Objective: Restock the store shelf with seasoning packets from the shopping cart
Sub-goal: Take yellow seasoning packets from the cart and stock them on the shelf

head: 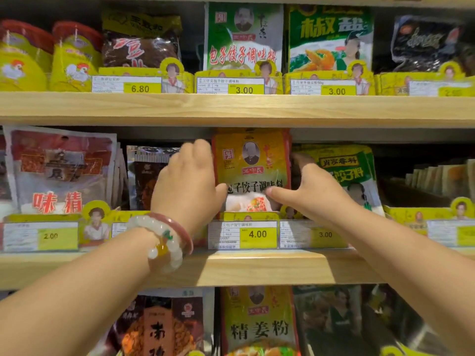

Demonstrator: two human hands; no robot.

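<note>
A yellow and orange seasoning packet [253,165] with a portrait and red characters stands upright in the middle shelf's centre slot, above the 4.00 price tag [257,234]. My left hand [189,183] grips its left edge, thumb across the front and fingers curled round the side. My right hand [312,188] holds the right edge, thumb lying on the front and fingers reaching behind the packet. More packets of the same kind seem stacked behind it. The shopping cart is out of view.
The wooden middle shelf [244,268] juts out below the tags. A green packet row [344,168] stands right of my hands and dark packets [149,176] left. A red and white packet [61,170] sits far left. Upper and lower shelves are full of packets.
</note>
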